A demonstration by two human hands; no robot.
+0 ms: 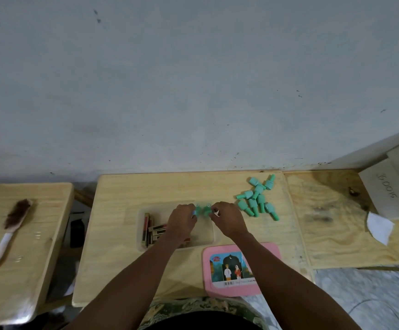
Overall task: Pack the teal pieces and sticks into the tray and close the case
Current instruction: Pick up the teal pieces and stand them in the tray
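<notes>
While hands [204, 216] pinch teal plastic pcs [203, 209], tray's clear.

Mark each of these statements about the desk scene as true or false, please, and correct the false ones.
1. Both hands hold teal pieces over the tray. True: the left hand and the right hand each pinch teal pieces above the clear tray.
2. The pink lid is on the tray. False: the pink lid lies on the desk, nearer the person.
3. A pile of teal pieces lies right of the tray. True.
4. The sticks lie beside the brush. False: the sticks are inside the tray; the brush is on another desk.
</notes>
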